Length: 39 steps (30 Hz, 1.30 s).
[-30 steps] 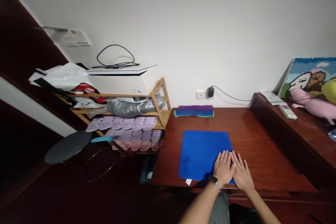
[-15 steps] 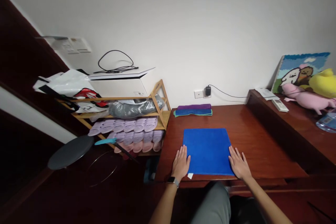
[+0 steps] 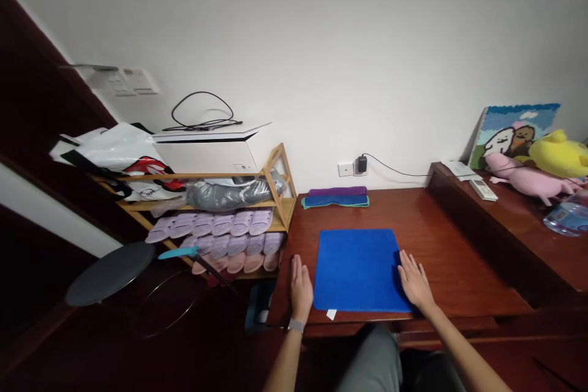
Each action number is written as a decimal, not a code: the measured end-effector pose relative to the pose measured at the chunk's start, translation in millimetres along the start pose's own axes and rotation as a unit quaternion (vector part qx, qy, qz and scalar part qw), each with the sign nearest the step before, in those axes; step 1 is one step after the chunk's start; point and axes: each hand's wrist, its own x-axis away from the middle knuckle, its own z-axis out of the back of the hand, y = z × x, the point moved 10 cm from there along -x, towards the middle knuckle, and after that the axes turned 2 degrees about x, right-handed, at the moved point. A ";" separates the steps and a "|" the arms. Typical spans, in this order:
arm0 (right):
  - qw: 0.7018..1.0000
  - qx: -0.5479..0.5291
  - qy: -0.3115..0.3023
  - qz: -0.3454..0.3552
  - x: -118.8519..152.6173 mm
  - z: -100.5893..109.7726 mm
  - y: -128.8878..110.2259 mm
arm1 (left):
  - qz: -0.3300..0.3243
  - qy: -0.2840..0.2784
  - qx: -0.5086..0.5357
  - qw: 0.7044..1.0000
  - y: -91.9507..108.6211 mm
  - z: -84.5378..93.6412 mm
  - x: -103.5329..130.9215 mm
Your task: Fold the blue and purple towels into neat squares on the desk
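Observation:
A blue cloth lies flat on the reddish-brown wooden table, with a small white tag at its near left edge. Just left of the cloth, and apart from it, my left hand is turned partly on its side with its fingers extended and nothing in it. On the other side, my right hand is open, its fingers at the cloth's right edge. Folded blue and purple cloths lie by the wall at the table's back left.
Left of the table stands a wooden rack with slippers, a bag and a white box. A stool is farther left. On the raised right surface are a remote, plush toys and a bottle.
My left hand has moved left, off the blue cloth's edge, and turned partly onto its side. My right hand stays near the right edge. The view has shifted slightly.

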 end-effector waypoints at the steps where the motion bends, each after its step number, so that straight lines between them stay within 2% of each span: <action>1: 1.000 0.001 0.002 0.009 -1.3 -2.9 -4.1 | -0.017 -0.029 -0.001 0.999 17.3 -10.6 0.6; 3: 1.000 0.011 0.000 0.024 -2.2 -11.3 -11.0 | -0.084 -0.113 -0.015 0.990 68.3 -44.9 7.3; 6: 0.999 0.031 -0.006 0.031 -1.6 -22.3 -14.9 | -0.221 -0.240 -0.051 0.944 158.4 -111.8 31.3; 8: 0.999 0.040 -0.013 0.033 -1.5 -26.1 -15.0 | -0.276 -0.285 -0.066 0.915 203.1 -153.8 46.4; 9: 0.998 0.043 -0.017 0.037 -1.7 -27.2 -15.3 | -0.289 -0.301 -0.070 0.906 217.9 -172.9 52.4; 11: 0.998 0.050 -0.025 0.040 -2.4 -27.4 -15.4 | -0.285 -0.327 -0.079 0.898 229.8 -205.6 61.5; 13: 0.997 0.054 -0.028 0.037 -3.2 -25.9 -15.1 | -0.268 -0.348 -0.096 0.893 220.4 -226.4 68.4; 14: 0.998 0.055 -0.028 0.033 -3.4 -25.0 -14.8 | -0.262 -0.352 -0.106 0.892 209.6 -230.1 69.9; 15: 0.998 0.055 -0.029 0.027 -3.5 -24.1 -14.5 | -0.258 -0.350 -0.118 0.893 195.8 -228.6 69.3; 17: 0.998 0.053 -0.029 0.020 -3.4 -21.7 -14.7 | -0.244 -0.329 -0.147 0.900 159.1 -210.4 59.1; 21: 0.999 0.044 -0.022 0.019 -2.6 -15.0 -17.6 | -0.145 -0.250 -0.241 0.926 62.6 -134.9 10.1; 22: 0.999 0.043 -0.023 0.019 -2.3 -14.3 -18.1 | -0.123 -0.225 -0.257 0.932 43.0 -115.1 -1.3; 24: 0.999 0.042 -0.028 0.015 -1.3 -15.0 -17.6 | -0.113 -0.197 -0.273 0.935 18.2 -88.8 -14.5; 26: 0.999 0.038 -0.034 0.013 -0.6 -17.7 -16.4 | -0.120 -0.184 -0.276 0.936 8.4 -78.7 -17.9; 30: 0.999 0.013 -0.037 0.000 -9.2 -19.4 -12.1 | -0.125 -0.171 -0.276 0.938 7.3 -81.5 -14.3; 35: 1.000 0.015 -0.005 -0.003 -56.2 1.7 -18.5 | -0.133 -0.161 -0.273 0.939 7.7 -82.4 -15.1; 39: 0.999 0.033 -0.030 -0.005 -92.7 -2.3 -23.2 | -0.129 -0.167 -0.276 0.938 5.2 -82.1 -15.6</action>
